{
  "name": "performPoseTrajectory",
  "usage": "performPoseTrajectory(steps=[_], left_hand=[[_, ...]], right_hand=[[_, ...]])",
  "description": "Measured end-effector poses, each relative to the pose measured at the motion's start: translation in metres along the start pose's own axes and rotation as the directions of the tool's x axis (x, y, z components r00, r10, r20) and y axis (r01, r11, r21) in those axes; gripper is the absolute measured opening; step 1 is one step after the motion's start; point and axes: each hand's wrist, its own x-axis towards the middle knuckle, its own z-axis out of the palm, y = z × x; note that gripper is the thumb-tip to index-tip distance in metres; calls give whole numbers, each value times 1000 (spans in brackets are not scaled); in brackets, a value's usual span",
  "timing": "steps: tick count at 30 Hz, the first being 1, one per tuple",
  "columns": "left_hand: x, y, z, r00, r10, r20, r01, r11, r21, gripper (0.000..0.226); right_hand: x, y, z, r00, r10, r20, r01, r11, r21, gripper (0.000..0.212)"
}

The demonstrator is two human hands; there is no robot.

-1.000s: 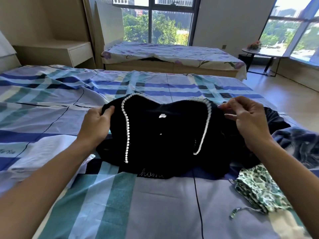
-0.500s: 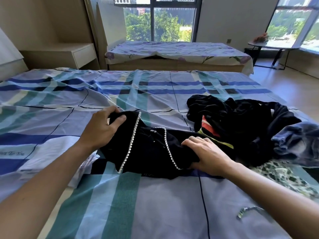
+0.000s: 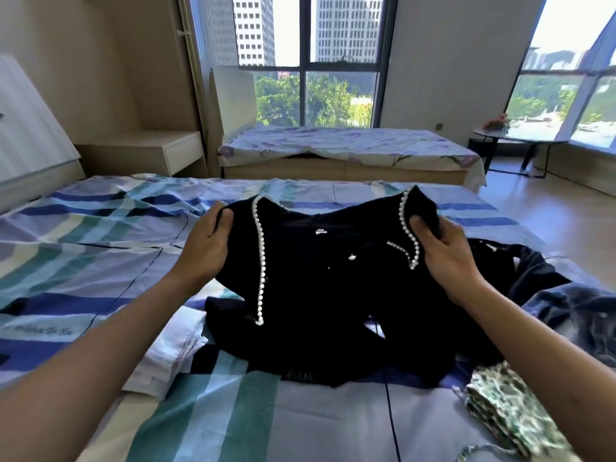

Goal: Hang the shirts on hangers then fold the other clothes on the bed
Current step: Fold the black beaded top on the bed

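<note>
A black top with white pearl trim (image 3: 320, 281) hangs lifted above the striped bed (image 3: 100, 248), its lower part still lying on the sheet. My left hand (image 3: 206, 245) grips its left shoulder and my right hand (image 3: 446, 251) grips its right shoulder, holding it spread between them. A pile of dark clothes (image 3: 546, 295) lies behind and to the right of it. A green patterned garment (image 3: 506, 415) lies near the bed's front right.
A white folded cloth (image 3: 166, 368) lies on the bed at the front left. A second bed (image 3: 350, 145) stands beyond, a white nightstand (image 3: 173, 151) at the left, and a small round table (image 3: 510, 135) by the right window. Wooden floor runs along the right.
Half a second ago the black top lay bunched on the bed under both hands. Now both hands have raised it by the shoulders and spread it apart.
</note>
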Motion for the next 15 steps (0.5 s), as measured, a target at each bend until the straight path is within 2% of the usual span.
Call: performPoseTrajectory(steps=[2, 5, 9, 13, 15], left_hand=[[23, 29, -8, 1000, 6, -11, -7, 1000, -27, 32], [55, 71, -21, 998, 49, -34, -50, 999, -21, 31], [80, 132, -42, 985, 166, -42, -163, 984, 70, 31], [95, 183, -69, 960, 270, -75, -257, 955, 149, 31], [98, 207, -84, 935, 334, -122, -312, 935, 167, 26]], right_hand=[[13, -28, -4, 1000, 14, 11, -15, 998, 63, 29], [29, -74, -15, 998, -61, 21, 58, 993, 98, 20], [38, -139, -35, 982, -187, 36, 181, 974, 139, 46], [40, -200, -57, 960, -278, 17, 270, 944, 189, 62], [36, -231, -66, 944, -331, 7, 324, 927, 187, 62]])
